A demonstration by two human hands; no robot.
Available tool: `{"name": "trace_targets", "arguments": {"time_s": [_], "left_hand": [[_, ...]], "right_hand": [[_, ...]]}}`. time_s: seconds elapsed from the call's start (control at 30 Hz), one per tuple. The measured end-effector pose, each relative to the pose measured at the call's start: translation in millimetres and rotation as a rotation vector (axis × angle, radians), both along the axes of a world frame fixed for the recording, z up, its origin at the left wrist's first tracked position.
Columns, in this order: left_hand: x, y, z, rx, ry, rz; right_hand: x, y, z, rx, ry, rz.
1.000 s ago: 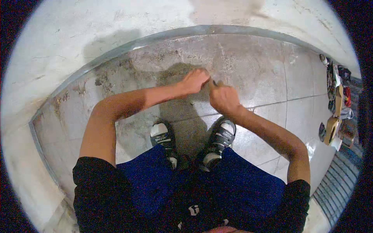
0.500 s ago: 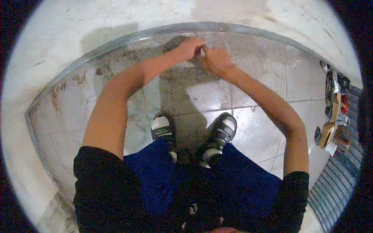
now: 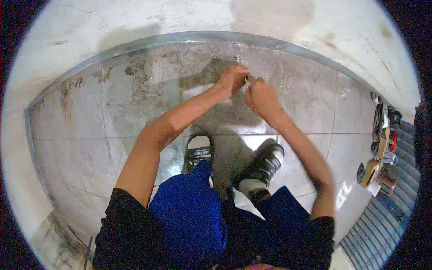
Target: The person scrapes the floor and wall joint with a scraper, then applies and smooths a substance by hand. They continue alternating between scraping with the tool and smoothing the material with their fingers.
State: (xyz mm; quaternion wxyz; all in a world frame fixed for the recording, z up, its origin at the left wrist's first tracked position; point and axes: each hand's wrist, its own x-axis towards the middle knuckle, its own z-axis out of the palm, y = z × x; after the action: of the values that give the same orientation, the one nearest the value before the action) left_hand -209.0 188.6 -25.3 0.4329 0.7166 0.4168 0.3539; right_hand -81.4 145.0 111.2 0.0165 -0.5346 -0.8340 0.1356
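Both arms reach out in front of me over the tiled floor. My left hand [image 3: 233, 80] is closed, its fingers bent towards the other hand. Close beside it, my right hand [image 3: 263, 96] is closed too, thumb side up. A small dark thing [image 3: 249, 78] shows between the two hands; it is too small and blurred for me to tell its kind. The fingers hide most of it.
Grey floor tiles [image 3: 139, 101] with dark stains end at a pale wall [image 3: 193, 15]. My sandalled feet stand below. On the right, cardboard boxes [image 3: 372, 172] and mixed items lie beside a ribbed metal shutter [image 3: 382, 213].
The view has shifted, and my hands appear lower and a little further right, still close together. My feet have changed position, with the right one turned more outward.
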Motion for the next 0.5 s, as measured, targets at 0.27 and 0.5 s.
{"name": "trace_targets", "arguments": {"time_s": [0.27,0.5], "left_hand": [[-4,-21,2,0.083,0.659,-0.082],[-27,59,-32,0.32,0.546,0.052]], "right_hand": [[-37,-39,-25,0.0,0.321,-0.741],[-62,20,-45,0.043,0.321,-0.696]]}}
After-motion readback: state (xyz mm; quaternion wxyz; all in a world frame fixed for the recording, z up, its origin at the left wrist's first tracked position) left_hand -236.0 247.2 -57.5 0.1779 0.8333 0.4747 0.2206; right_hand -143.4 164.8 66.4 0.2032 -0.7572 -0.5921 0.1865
